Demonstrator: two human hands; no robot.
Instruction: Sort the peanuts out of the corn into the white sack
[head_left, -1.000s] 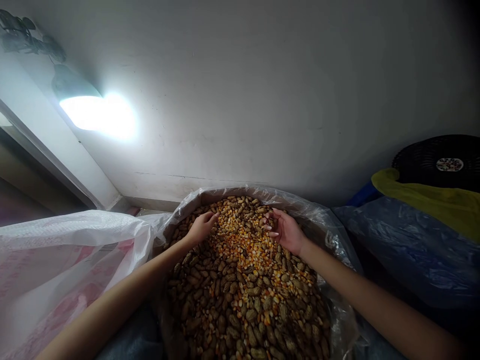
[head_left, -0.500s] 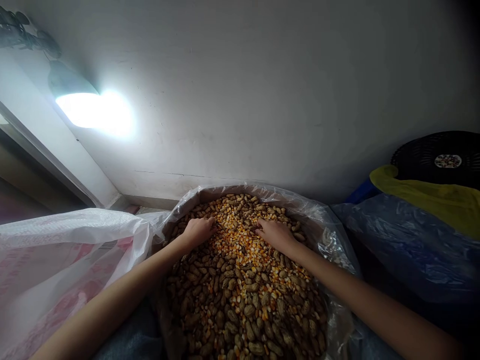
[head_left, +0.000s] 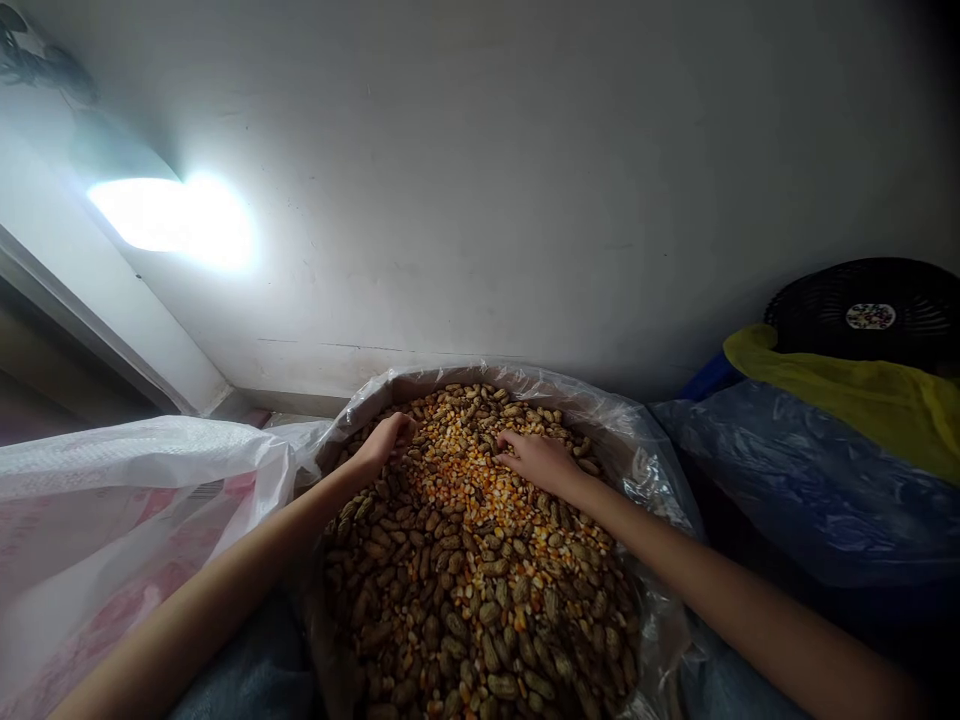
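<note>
Unshelled peanuts (head_left: 450, 560) and loose yellow-orange corn kernels (head_left: 480, 485) lie mixed in a large container lined with a clear plastic bag (head_left: 600, 400). My left hand (head_left: 386, 440) is over the far left part of the heap, its fingers curled downward; what they hold, if anything, is hidden. Across the corn from it, my right hand (head_left: 536, 458) rests at the heap's surface on the right, with thumb and fingers bent and a gap between them. Nothing shows in that gap.
A white woven sack (head_left: 150, 500) with pink print lies at the left. Behind stands a pale wall (head_left: 480, 200) with a bright lamp (head_left: 157, 215). At the right are a blue plastic bag (head_left: 810, 480), yellow cloth (head_left: 862, 395) and a black fan-like grille (head_left: 900, 290).
My left hand has lifted a little and shifted left, its fingers more curled. My right hand has moved slightly left, its thumb and fingers more spread. The whole view has shifted slightly.
</note>
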